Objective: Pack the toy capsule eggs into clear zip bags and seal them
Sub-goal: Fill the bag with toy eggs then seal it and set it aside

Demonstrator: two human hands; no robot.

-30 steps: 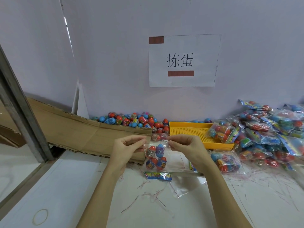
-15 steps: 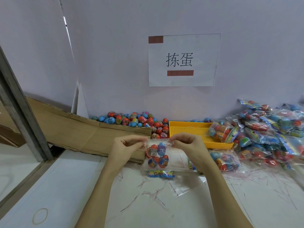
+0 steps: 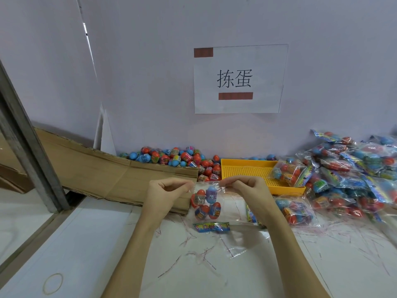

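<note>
**Both hands pinch the bag's top edge**

I see the left hand [image 3: 166, 193] and right hand [image 3: 250, 189] raised above the white table [image 3: 107, 244], fingers curled, each pinching the top edge of the clear zip bag [image 3: 223, 208]. Four capsule eggs [image 3: 205, 203] hang inside at its left end. I cannot tell whether the zip is closed; the film is nearly invisible, and the right forearm hides its right end.

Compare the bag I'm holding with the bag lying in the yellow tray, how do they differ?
The held bag hangs upright, its top edge pinched by the left hand and right hand; the tray bag lies slumped on its side, half over the yellow tray, touched by no hand. The held bag looks flat and roomy around four eggs; the tray bag is bunched tight. Both are clear and hold red and blue capsule eggs.
</note>
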